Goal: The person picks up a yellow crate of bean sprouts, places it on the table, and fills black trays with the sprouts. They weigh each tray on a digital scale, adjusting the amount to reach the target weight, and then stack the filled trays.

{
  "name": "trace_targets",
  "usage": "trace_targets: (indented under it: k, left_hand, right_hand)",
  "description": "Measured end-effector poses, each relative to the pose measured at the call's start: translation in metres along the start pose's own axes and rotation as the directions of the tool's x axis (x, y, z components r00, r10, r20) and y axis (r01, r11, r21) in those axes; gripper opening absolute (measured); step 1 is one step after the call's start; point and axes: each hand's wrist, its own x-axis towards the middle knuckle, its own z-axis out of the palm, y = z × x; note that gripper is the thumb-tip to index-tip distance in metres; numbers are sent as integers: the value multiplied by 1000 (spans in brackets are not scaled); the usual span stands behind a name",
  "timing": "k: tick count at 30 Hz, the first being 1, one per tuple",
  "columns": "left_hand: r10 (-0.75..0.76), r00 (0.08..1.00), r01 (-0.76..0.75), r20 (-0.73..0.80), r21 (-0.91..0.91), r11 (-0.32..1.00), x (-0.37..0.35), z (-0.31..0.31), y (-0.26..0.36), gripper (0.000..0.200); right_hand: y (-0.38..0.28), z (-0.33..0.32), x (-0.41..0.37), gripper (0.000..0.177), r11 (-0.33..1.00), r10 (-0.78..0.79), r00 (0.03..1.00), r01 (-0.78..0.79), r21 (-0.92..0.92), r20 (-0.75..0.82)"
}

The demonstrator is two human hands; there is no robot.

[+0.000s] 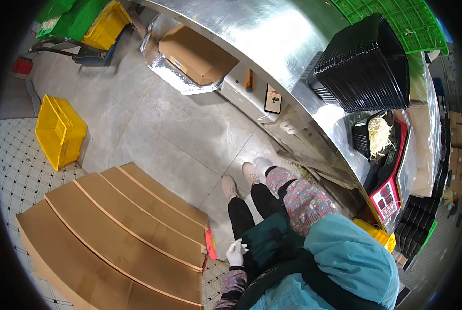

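Observation:
My left hand [236,253], in a white glove, is low beside my left leg, near the stacked cardboard boxes [122,222]. Its fingers are loosely bent and apart, with nothing visible in them. Stretched forward over the floor is my right hand [262,166], also white-gloved, below the edge of the metal table [272,31]; its fingers are too smeared to make out. Up on that table, a black tray [361,138] of pale sprouts [379,135] sits on a red-and-black scale [386,199]. Behind it leans a tall stack of black trays [365,64].
An orange cutter [249,80] and a phone [273,98] lie on a ledge beside the table. A brown carton [197,54] rests in a foil-lined box [176,82]. Yellow crates [60,132] stand on the floor at left. A green crate [396,20] is at top right.

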Motion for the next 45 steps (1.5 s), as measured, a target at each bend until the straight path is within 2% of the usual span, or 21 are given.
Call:
trace_targets:
  k: [2,3,5,7,8,9,10,11,14,16,17,18,19,22,23,24,27,29,32,38,45]
  left_hand:
    - [34,999,-33,14,-55,998,6,2,13,23]
    - [50,999,-49,20,-82,995,8,2,20,24]
    - [69,998,-68,16,-26,997,17,-3,32,37]
    - [82,996,-79,20,-144,986,19,-1,52,46]
    - [89,996,-83,22,-204,975,22,3,66,51]
    - [68,995,-60,68,-113,992,30,0,74,67]
    - [50,996,-38,73,-161,986,31,6,88,70]
    - [32,996,-15,78,-208,978,26,15,108,73]
    - [12,983,42,184,-287,957,28,28,141,86]
    - [21,957,99,290,-396,913,32,34,155,87]
    - [47,934,111,354,-414,903,32,37,160,88]
    - [59,927,124,370,-451,884,35,39,164,86]
    - [72,920,138,386,-489,861,37,41,169,85]
    - [215,915,97,343,-701,707,45,47,184,76]
    - [206,940,76,271,-757,649,40,57,201,75]
    - [191,961,49,198,-807,588,36,69,219,74]
    - [282,911,135,301,-863,487,48,87,225,72]
    - [304,913,84,273,-854,514,53,108,227,71]
    - [404,871,33,280,-853,520,59,125,234,69]
    - [327,915,-2,237,-807,590,58,142,249,68]
    - [271,949,-54,163,-760,647,55,155,267,71]
  right_hand:
    - [-21,23,-13,37,999,-5,1000,5,-34,-1]
    - [-23,35,-18,41,982,-159,985,165,-91,69]
    - [-34,60,-33,44,974,-227,971,226,21,73]
    - [-54,66,-44,56,962,-264,895,217,166,360]
    - [-60,80,-50,61,936,-333,861,252,247,384]
    - [-67,104,-53,63,902,-290,843,82,424,453]
    - [-69,130,-51,66,769,-412,792,37,639,450]
    - [-83,118,-56,67,858,-323,691,-76,509,647]
    - [-104,78,-96,61,701,-438,606,-233,674,665]
    - [-107,87,-101,49,456,-735,491,-152,877,468]
    - [-105,81,-104,35,477,-717,415,-294,828,561]
    - [-107,76,-108,40,477,-723,449,-225,850,525]
    - [-108,77,-107,44,290,-782,435,-378,879,446]
    - [-111,45,-124,52,-168,-736,589,-638,752,335]
    - [-103,57,-113,51,-265,-811,559,-617,741,175]
    - [-100,70,-104,51,-328,-740,642,-603,727,199]
    - [-111,80,-102,46,-522,-597,782,-546,655,176]
    - [-134,36,-120,43,-502,-517,815,-536,679,261]
    - [-138,33,-123,43,-471,-552,820,-455,756,150]
    - [-134,53,-113,46,-503,-607,789,-474,723,95]
    - [-131,33,-131,49,-370,-561,813,-418,830,159]
